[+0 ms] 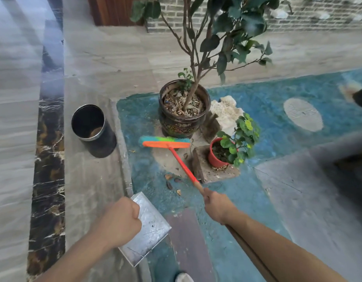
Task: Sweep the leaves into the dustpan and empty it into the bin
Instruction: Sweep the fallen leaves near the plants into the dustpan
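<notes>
My right hand (pixel 215 205) grips the wooden handle of a broom (pixel 182 162) with an orange head and blue-green bristles. The broom head rests on the blue floor right in front of the large dark plant pot. My left hand (pixel 120 219) is closed on the near edge of a metal dustpan (pixel 150 231), held low by the stone kerb. A few brown leaves (pixel 172 181) lie on the blue floor between the broom head and the dustpan. A black cylindrical bin (pixel 93 130) stands open on the grey stone to the left of the broom.
A large dark glazed pot (pixel 183 121) holds a small tree. A red pot (pixel 215 159) with a green plant sits on a stone slab to the right, beside a pale rock (pixel 226 111). A round drain cover (pixel 303 115) lies far right. A dark marble strip (pixel 48 159) runs along the left.
</notes>
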Available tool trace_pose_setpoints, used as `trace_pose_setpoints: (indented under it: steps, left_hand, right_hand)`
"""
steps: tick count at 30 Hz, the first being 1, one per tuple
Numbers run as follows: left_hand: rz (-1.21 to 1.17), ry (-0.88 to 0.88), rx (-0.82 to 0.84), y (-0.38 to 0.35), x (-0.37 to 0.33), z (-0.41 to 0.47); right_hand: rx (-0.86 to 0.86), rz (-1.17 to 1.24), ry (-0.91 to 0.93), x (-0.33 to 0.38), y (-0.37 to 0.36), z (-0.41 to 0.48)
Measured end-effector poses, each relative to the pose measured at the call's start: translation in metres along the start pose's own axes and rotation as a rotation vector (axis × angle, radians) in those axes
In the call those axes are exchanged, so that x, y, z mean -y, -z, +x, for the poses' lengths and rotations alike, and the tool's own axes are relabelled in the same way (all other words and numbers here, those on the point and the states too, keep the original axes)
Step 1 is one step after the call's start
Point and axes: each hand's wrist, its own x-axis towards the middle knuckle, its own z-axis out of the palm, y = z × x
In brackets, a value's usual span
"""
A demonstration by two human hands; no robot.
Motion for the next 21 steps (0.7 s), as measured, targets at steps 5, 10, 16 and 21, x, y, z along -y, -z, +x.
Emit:
trace_pose_setpoints:
  steps: [5,10,16,21]
  left_hand:
    - [0.02,0.005,0.002,0.002,0.002,0.0]
    - [0.026,-0.006,0.027,0.015,0.001,0.008]
    - [0.043,-0.061,0.071,0.021,-0.001,0.015]
    - [0.06,-0.106,0.062,0.022,0.001,0.009]
  right_hand:
    - [0.068,0.058,-0.098,0.005,-0.014,0.023]
    - [0.197,0.393,-0.213,-0.003,-0.035,-0.018]
    - [0.323,0.582,-0.269,-0.018,-0.003,-0.096]
    - [0.24,0.478,-0.185,-0.021,0.011,-0.107]
